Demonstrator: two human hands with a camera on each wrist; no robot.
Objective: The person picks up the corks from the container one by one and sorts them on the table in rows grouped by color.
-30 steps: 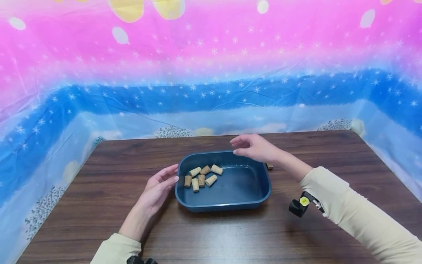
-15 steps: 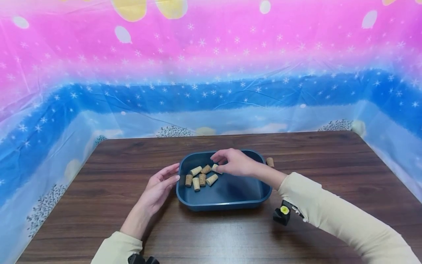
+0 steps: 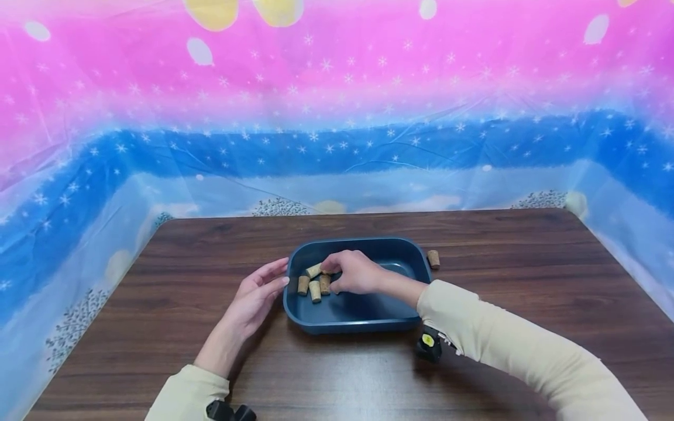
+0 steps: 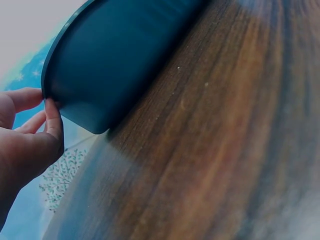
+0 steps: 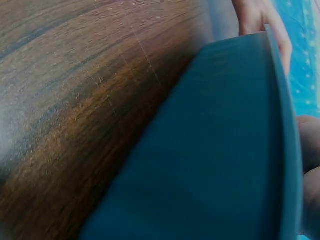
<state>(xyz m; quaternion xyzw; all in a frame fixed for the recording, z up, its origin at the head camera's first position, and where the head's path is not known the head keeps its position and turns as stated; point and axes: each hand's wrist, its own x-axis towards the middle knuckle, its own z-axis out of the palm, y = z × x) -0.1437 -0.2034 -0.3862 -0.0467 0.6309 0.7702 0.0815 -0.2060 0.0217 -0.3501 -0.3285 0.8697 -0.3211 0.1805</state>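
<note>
A dark blue rectangular plastic bin [image 3: 353, 323] stands on the table, with several tapered cork stoppers [image 3: 315, 291] at its left end. My left hand [image 3: 258, 298] touches the bin's left rim with extended fingertips; in the left wrist view the thumb and fingers meet the bin wall [image 4: 115, 60] from outside. Inside the bin, my right hand [image 3: 360, 273] reaches over the corks, its thumb and fingers spread apart around them. It hides some of them. The right wrist view shows mostly the bin's outer side [image 5: 215, 150], with part of the right hand [image 5: 311, 165] beyond the rim.
One more cork [image 3: 433, 259] stands on the brown wooden table [image 3: 505, 251], just right of the bin. A pink and blue patterned cloth [image 3: 337, 146] hangs behind the table and along its sides.
My right hand has moved left and down, from above the bin's back right rim to the corks inside. The left hand has stayed at the left rim.
</note>
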